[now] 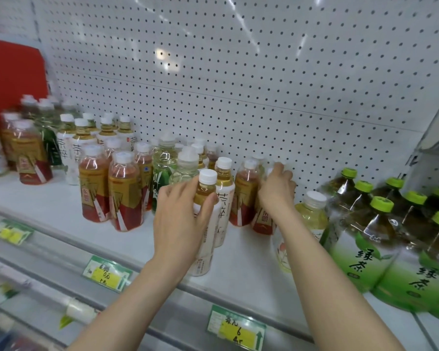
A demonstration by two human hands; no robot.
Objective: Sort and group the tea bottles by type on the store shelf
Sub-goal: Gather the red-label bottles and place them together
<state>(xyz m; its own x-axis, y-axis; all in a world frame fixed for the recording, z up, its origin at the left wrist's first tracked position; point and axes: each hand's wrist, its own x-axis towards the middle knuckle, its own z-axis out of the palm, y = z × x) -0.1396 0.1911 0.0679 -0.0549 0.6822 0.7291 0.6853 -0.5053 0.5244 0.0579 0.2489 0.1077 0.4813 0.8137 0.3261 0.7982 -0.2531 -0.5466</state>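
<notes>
You're roughly midway, I'd judge: left hand (178, 224) fingers wrap a white-label bottle (204, 258), right hand (276, 191) fingers curl round a red-label bottle (262, 222); the eleven o'clock cluster (162, 163) looks mixed.

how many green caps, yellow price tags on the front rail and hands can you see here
green caps: 7
yellow price tags: 3
hands: 2, the left hand gripping a white-label bottle, and the right hand among the bottles further back
total: 12
</notes>
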